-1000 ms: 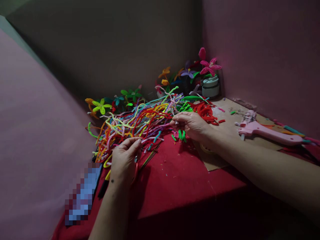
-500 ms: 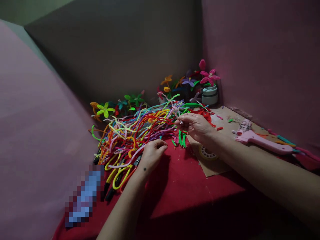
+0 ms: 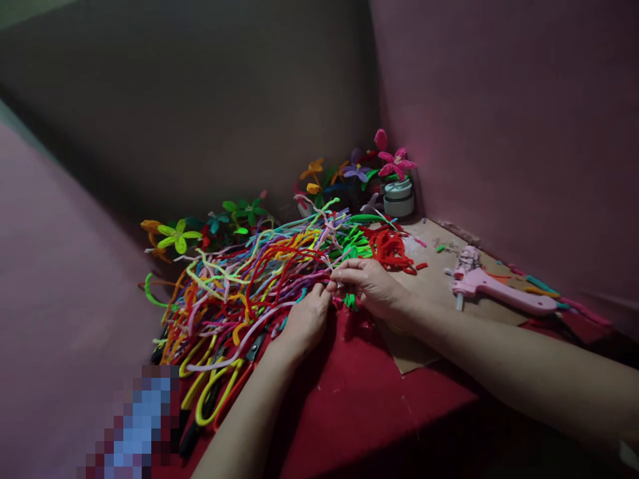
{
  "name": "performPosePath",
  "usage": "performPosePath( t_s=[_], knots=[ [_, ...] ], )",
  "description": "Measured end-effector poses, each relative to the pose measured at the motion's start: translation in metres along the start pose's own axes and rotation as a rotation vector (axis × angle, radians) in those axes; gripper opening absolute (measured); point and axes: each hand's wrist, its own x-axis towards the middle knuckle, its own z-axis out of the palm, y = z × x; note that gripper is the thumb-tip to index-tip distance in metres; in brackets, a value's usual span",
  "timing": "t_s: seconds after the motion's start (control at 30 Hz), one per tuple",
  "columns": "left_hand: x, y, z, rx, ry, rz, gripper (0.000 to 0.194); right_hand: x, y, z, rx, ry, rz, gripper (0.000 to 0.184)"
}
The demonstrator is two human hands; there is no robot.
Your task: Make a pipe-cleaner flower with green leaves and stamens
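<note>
My right hand [image 3: 367, 283] pinches a small whitish-pink piece of pipe cleaner [image 3: 327, 262] between thumb and fingertips, above the front edge of the pipe cleaner pile. Close against it, my left hand [image 3: 307, 319] has its fingers drawn together, the tips meeting those of my right hand. Whatever lies between the left fingertips is hidden. Many-coloured pipe cleaners [image 3: 279, 266] spread in a loose heap behind and left of both hands. Short green pieces [image 3: 352, 301] stick out just beneath my right hand.
A pink glue gun [image 3: 499, 290] lies on cardboard [image 3: 429, 259] at the right. Red pipe cleaners [image 3: 389, 249] are bunched behind my right hand. Yellow-handled scissors [image 3: 219, 392] rest at the front left. Finished flowers [image 3: 178, 236] and a grey-white jar [image 3: 398, 198] stand along the back.
My left hand has come up to my right hand, so their fingertips now meet. My right hand has lowered slightly with the whitish-pink piece. The view has shifted a little.
</note>
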Motion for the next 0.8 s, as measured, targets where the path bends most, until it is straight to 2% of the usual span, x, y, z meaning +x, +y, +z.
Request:
performPosePath(
  t_s=[0.1, 0.17, 0.23, 0.3, 0.37, 0.43, 0.5, 0.6, 0.8],
  knots=[
    [-0.004, -0.006, -0.004, 0.393, -0.154, 0.089, 0.019, 0.001, 0.001, -0.001, -0.007, 0.011, 0.008, 0.013],
    [-0.008, -0.009, -0.010, 0.463, -0.152, 0.067, 0.017, 0.001, 0.001, -0.002, -0.015, 0.027, 0.006, 0.013],
    [-0.011, -0.009, -0.018, 0.291, -0.099, 0.020, 0.011, 0.000, 0.002, -0.002, -0.047, 0.048, 0.018, 0.013],
    [-0.014, -0.007, -0.026, -0.046, -0.067, -0.064, 0.005, -0.004, 0.004, 0.001, -0.099, 0.058, 0.037, 0.012],
    [-0.015, -0.005, -0.032, -0.380, -0.076, -0.173, 0.014, -0.008, 0.008, 0.005, -0.161, 0.032, 0.042, 0.012],
    [-0.015, -0.006, -0.036, -0.602, -0.122, -0.253, 0.022, -0.014, 0.013, 0.010, -0.235, -0.021, 0.044, 0.011],
    [-0.015, -0.010, -0.037, -0.706, -0.161, -0.299, 0.023, -0.018, 0.017, 0.015, -0.295, -0.044, 0.046, 0.011],
    [-0.016, -0.018, -0.035, -0.753, -0.154, -0.348, 0.019, -0.024, 0.021, 0.020, -0.375, -0.080, 0.017, 0.010],
    [-0.015, -0.016, -0.027, -0.780, -0.120, -0.455, 0.022, -0.033, 0.022, 0.023, -0.622, -0.178, -0.161, 0.013]
  ],
)
